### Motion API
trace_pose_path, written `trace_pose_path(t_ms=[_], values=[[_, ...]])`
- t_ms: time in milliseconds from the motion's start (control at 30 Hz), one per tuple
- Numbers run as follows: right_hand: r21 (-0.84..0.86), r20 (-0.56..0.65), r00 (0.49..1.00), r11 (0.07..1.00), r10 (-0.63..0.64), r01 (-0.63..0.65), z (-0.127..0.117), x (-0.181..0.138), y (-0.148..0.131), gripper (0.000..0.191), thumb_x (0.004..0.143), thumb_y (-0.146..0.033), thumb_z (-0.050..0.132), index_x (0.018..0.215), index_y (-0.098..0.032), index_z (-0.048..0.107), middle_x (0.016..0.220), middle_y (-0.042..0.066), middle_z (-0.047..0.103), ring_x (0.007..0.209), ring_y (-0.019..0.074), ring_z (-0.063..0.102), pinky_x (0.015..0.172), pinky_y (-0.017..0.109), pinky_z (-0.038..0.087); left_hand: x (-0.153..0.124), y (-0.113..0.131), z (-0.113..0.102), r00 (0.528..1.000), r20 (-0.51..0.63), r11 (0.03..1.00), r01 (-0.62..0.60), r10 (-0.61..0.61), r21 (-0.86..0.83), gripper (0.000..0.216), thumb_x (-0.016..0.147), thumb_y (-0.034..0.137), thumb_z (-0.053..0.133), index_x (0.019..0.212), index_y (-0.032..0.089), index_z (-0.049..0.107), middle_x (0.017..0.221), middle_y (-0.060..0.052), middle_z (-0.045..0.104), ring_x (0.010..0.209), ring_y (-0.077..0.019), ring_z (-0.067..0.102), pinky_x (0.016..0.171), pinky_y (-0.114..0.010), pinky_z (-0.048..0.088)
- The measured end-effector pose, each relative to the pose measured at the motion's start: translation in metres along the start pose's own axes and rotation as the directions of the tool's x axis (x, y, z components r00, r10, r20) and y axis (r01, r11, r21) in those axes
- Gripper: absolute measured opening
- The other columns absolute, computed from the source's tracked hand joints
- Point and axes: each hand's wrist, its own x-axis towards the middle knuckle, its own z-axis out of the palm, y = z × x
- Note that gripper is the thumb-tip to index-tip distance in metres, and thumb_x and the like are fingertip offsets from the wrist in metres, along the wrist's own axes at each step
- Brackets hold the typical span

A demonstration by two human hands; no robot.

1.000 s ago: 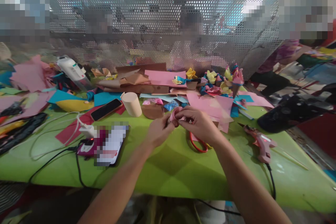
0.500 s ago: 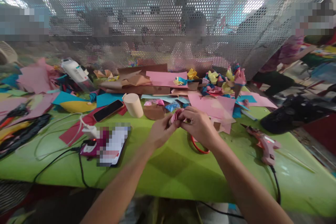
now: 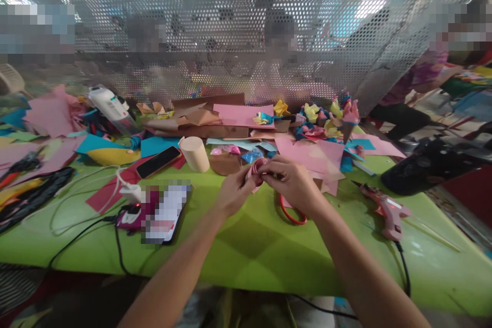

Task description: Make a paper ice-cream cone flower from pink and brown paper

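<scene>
Between my two hands, above the green table, is a small coil of rolled pink paper [image 3: 253, 170]. My left hand [image 3: 235, 192] is closed round its left side, thumb at the front. The fingers of my right hand [image 3: 286, 177] pinch the coil's right edge. Just below my right hand lies a red ring-shaped handle [image 3: 290, 212], partly covered by that hand. Behind the coil are a brown paper piece [image 3: 226, 165] and small pink and blue bits [image 3: 251, 155].
A glue gun [image 3: 388, 212] with a cord lies at right, near a dark bottle-like object [image 3: 418, 166]. At left are two phones [image 3: 159, 162], a purple power strip [image 3: 132, 219] and cables. A cream paper roll [image 3: 195, 155] stands mid-table; coloured paper and a perforated metal panel [image 3: 230, 36] lie beyond.
The pink coil has turned in my fingers, and more of its inside faces me. My right-hand fingers have shifted slightly along its edge. The things on the table stay put.
</scene>
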Motion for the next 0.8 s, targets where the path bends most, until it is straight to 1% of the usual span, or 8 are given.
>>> trace_pose_path(t_ms=[167, 233, 367, 467, 600, 800], values=[[-0.05, -0.046, 0.999, 0.998, -0.028, 0.026, 0.006, -0.001, 0.001, 0.025, 0.078, -0.002, 0.059, 0.081, -0.022, 0.073, 0.08, 0.002, 0.066, 0.077, 0.0166, 0.062, 0.07, 0.025, 0.047, -0.002, 0.005, -0.001, 0.999, -0.012, 0.998, -0.034, 0.035, 0.056, 0.054, 0.089, 0.061, 0.047, 0.119, 0.019, 0.065, 0.074, -0.001, 0.063, 0.069, -0.0167, 0.055, 0.062, -0.025, 0.042], [-0.073, -0.052, 0.998, 0.997, -0.03, 0.026, 0.009, -0.002, 0.0, 0.027, 0.077, -0.001, 0.058, 0.08, -0.023, 0.073, 0.08, 0.002, 0.066, 0.078, 0.017, 0.062, 0.07, 0.026, 0.047, -0.003, 0.006, -0.001, 0.999, -0.02, 0.997, -0.04, 0.041, 0.07, 0.053, 0.089, 0.06, 0.046, 0.119, 0.02, 0.065, 0.073, -0.001, 0.063, 0.069, -0.017, 0.055, 0.062, -0.025, 0.041], [-0.078, -0.055, 0.998, 0.997, -0.014, 0.009, 0.012, -0.003, 0.0, 0.027, 0.078, -0.001, 0.058, 0.08, -0.024, 0.073, 0.083, 0.002, 0.067, 0.079, 0.0178, 0.062, 0.071, 0.027, 0.046, -0.004, 0.006, 0.0, 0.999, -0.027, 0.998, -0.016, 0.018, 0.062, 0.048, 0.089, 0.053, 0.047, 0.12, 0.021, 0.064, 0.073, 0.0, 0.062, 0.069, -0.0171, 0.055, 0.059, -0.024, 0.04], [-0.084, -0.057, 0.998, 0.996, 0.011, -0.016, 0.012, -0.003, -0.002, 0.026, 0.08, -0.002, 0.058, 0.081, -0.023, 0.073, 0.082, 0.003, 0.067, 0.078, 0.0182, 0.061, 0.07, 0.027, 0.046, -0.003, 0.004, 0.0, 0.999, -0.033, 1.0, -0.019, 0.02, 0.024, 0.044, 0.088, 0.049, 0.048, 0.119, 0.021, 0.065, 0.076, -0.001, 0.064, 0.07, -0.0171, 0.056, 0.059, -0.024, 0.041], [-0.087, -0.073, 0.997, 0.995, 0.036, -0.043, 0.01, -0.003, -0.004, 0.022, 0.082, -0.006, 0.059, 0.081, -0.023, 0.073, 0.08, 0.003, 0.068, 0.077, 0.019, 0.063, 0.069, 0.028, 0.047, -0.002, -0.002, 0.001, 0.999, -0.04, 0.998, -0.034, 0.031, -0.059, 0.043, 0.09, 0.046, 0.047, 0.123, 0.022, 0.062, 0.082, -0.002, 0.066, 0.072, -0.0169, 0.058, 0.061, -0.024, 0.043], [-0.116, -0.094, 0.995, 0.993, 0.027, -0.038, 0.008, -0.004, -0.008, 0.02, 0.085, -0.009, 0.063, 0.084, -0.025, 0.074, 0.084, 0.003, 0.071, 0.078, 0.0203, 0.064, 0.071, 0.03, 0.048, 0.0, -0.007, 0.004, 0.998, -0.054, 0.983, -0.041, 0.032, -0.176, 0.041, 0.092, 0.045, 0.049, 0.124, 0.022, 0.059, 0.087, -0.002, 0.067, 0.078, -0.0173, 0.059, 0.067, -0.025, 0.045]])
